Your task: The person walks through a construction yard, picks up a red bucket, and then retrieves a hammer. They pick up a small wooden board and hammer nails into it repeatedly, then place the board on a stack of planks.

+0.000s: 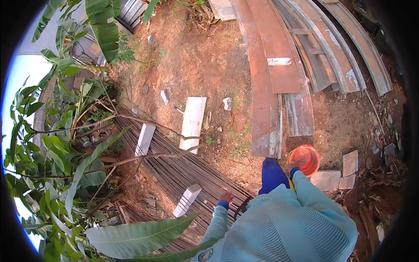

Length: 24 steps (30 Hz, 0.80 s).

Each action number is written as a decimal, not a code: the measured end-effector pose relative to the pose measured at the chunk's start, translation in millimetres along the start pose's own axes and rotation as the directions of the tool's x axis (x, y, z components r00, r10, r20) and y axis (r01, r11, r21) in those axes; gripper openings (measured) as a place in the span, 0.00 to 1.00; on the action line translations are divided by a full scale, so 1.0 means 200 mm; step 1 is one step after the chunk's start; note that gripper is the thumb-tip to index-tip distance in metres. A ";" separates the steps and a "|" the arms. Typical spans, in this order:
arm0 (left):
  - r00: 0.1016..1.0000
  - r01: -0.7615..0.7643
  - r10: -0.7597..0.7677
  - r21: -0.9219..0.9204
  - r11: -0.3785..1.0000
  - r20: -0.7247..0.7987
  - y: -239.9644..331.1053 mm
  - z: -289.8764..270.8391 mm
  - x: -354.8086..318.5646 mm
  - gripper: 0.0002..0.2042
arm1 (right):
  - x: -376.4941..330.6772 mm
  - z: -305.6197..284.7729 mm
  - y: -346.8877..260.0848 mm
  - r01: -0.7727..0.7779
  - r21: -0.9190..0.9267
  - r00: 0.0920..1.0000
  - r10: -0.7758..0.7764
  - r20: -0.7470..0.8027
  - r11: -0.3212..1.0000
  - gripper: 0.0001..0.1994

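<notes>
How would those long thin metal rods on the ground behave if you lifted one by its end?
The rods look long and very thin, so one would probably sag and whip. The bundle is likely heavy together. Round rods might roll, though the pale blocks laid across them seem to pin them.

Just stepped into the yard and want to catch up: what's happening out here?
A person in a light blue top stands on bare dirt. Their right hand grips the rim of an orange bucket. Their left hand hangs empty over a bundle of thin steel rods. Long wooden planks lie ahead.
</notes>
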<state>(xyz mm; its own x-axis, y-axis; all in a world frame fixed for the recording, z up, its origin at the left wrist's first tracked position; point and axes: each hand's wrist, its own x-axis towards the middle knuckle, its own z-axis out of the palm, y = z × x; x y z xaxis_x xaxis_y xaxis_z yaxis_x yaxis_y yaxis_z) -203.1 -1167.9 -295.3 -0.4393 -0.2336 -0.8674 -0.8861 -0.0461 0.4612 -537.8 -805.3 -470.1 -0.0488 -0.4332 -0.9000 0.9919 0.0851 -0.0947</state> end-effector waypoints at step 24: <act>0.961 -0.071 0.197 0.516 0.853 -0.193 1.23 -0.79 0.65 0.20 | -0.34 0.85 -0.26 0.467 0.167 0.791 -0.326 -0.518 0.868 0.08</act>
<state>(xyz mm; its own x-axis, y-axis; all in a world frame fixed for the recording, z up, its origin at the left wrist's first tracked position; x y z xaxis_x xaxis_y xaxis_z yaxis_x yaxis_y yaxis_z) -455.8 -1362.2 -264.6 -0.5682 -0.4211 -0.7070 -0.8013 0.4787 0.3588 -566.7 -932.9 -332.4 -0.4227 0.0940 -0.9014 0.8582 -0.2782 -0.4314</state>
